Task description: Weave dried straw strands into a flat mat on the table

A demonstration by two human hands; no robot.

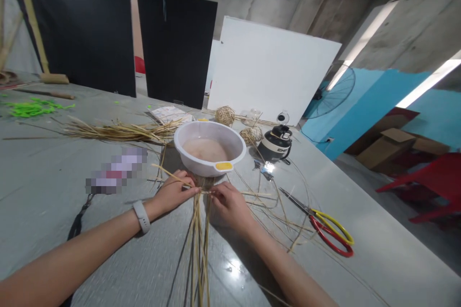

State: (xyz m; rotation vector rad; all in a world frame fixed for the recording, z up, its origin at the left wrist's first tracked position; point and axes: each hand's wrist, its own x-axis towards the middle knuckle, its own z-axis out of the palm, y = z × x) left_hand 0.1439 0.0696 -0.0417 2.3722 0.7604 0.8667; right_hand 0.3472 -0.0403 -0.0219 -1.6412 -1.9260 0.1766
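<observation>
A bundle of thin straw-coloured cane strips runs from the table's near edge up to a crossing point just before a white basin. My left hand pinches strips at that crossing, fingers closed; a pale band sits on its wrist. My right hand grips the strips from the other side, fingers curled shut. A single strip sticks out to the left past my left hand. The basin holds cloudy water and has a yellow handle tab.
Red-and-yellow scissors lie to the right among loose strips. A heap of dry straw lies left of the basin. Two small woven balls, a black pot and green scraps sit farther back. Black and white boards stand behind.
</observation>
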